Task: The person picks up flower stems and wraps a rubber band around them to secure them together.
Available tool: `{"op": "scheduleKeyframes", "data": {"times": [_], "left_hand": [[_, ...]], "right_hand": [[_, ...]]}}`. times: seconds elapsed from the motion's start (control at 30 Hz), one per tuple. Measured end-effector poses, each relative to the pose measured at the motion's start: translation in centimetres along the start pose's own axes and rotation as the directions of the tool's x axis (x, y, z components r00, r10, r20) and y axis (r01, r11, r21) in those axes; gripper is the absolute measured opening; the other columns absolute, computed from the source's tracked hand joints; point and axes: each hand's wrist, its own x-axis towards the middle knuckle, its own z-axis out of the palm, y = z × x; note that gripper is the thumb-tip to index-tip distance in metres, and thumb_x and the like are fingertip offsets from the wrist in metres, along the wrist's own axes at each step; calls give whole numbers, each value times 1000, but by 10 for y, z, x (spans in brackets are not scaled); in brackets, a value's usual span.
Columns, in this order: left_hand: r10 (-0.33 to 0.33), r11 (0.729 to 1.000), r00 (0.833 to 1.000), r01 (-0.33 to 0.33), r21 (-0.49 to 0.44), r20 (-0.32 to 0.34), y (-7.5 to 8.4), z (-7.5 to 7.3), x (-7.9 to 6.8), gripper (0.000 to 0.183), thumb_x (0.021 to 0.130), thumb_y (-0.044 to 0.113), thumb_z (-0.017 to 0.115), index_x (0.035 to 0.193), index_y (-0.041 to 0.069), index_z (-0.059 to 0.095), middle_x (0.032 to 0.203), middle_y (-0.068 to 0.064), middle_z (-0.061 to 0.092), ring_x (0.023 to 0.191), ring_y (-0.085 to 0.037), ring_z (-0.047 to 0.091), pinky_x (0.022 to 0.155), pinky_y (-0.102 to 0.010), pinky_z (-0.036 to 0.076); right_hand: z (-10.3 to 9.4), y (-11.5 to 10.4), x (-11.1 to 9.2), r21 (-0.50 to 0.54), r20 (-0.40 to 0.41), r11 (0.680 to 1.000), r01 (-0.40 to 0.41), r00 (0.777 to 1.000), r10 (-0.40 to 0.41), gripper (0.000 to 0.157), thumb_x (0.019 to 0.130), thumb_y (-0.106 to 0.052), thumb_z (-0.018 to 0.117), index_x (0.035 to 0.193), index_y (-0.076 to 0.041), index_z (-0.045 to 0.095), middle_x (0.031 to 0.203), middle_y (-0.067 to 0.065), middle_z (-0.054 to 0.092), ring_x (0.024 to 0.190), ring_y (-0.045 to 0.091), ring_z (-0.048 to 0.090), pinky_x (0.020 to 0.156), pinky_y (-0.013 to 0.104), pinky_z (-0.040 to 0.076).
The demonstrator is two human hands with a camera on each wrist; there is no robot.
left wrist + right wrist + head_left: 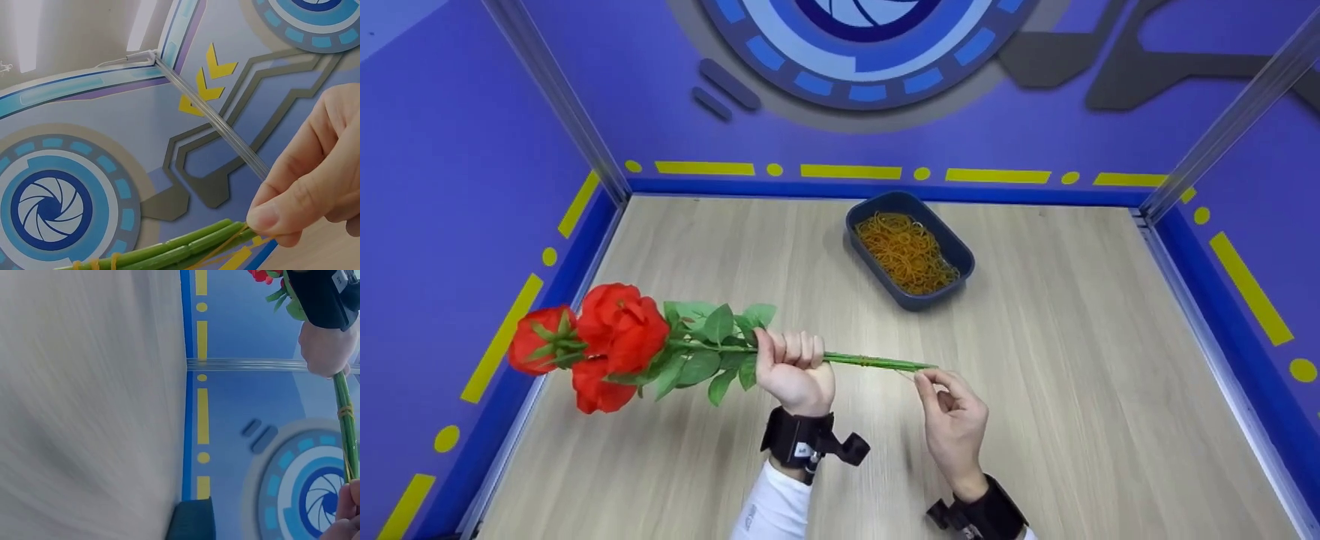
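Observation:
A bunch of red artificial roses (622,326) with green leaves lies sideways in the air, blooms to the left. My left hand (795,371) grips its stems just below the leaves. Toward the cut ends, a rubber band (94,263) is wound several times round the green stems (847,358). At those ends my right hand (956,420) pinches a stretched strand of the band between thumb and forefinger. In the left wrist view, this thin strand (222,247) runs along the stems to the fingertips (263,216).
A dark blue plastic box (915,300) holding many tan rubber bands (904,251) stands at the back of the wooden table (1072,337). Purple-blue panels (457,195) with yellow marks wall the table at the left, back and right.

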Motion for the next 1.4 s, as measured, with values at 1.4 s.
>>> {"op": "scheduleKeyframes", "data": {"times": [1.4], "left_hand": [[-44, 999, 987, 40, 30, 156, -15, -2, -6, 58, 109, 41, 48, 72, 18, 10, 63, 6, 6, 52, -11, 3, 51, -26, 0]], "right_hand": [[-7, -29, 32, -397, 218, 915, 69, 976, 21, 7, 89, -2, 82, 91, -7, 77, 81, 2, 73, 58, -5, 32, 49, 17, 27]]}}
